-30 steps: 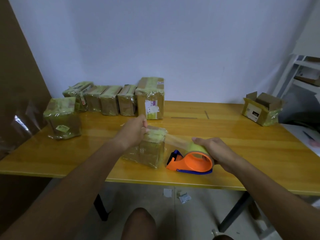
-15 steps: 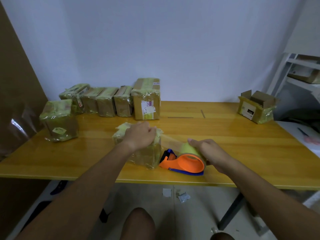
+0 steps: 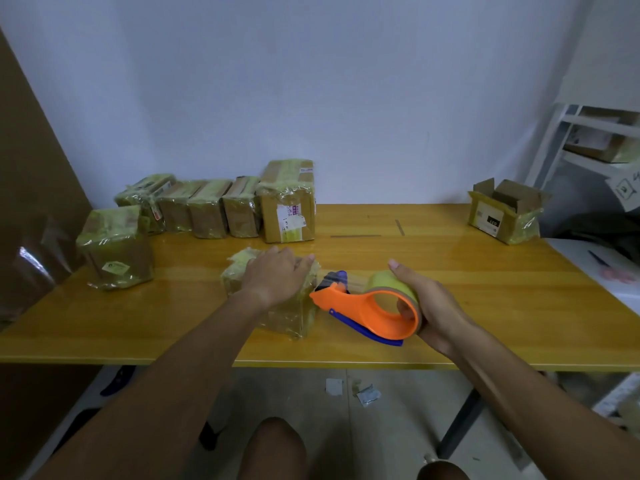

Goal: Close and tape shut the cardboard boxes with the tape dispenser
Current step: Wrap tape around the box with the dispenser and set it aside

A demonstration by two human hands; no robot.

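Observation:
A small cardboard box point(image 3: 294, 317) wrapped in yellowish tape stands near the front edge of the yellow table point(image 3: 485, 306). My left hand point(image 3: 277, 275) lies flat on its top with straight fingers, pressing the tape down. My right hand point(image 3: 429, 306) grips the orange and blue tape dispenser point(image 3: 367, 310) by its roll, lifted a little above the table just right of the box. The dispenser's blade end points at the box's upper right edge.
A row of several taped boxes point(image 3: 207, 209) lines the back left, with a taller one point(image 3: 289, 202) at its right end and another taped box point(image 3: 116, 247) at the left. An open box point(image 3: 504, 213) sits at the back right. White shelves point(image 3: 595, 140) stand beyond.
My left hand went from pinching the tape end to lying flat on the box top. The dispenser rose off the table and its stretched tape is no longer drawn out.

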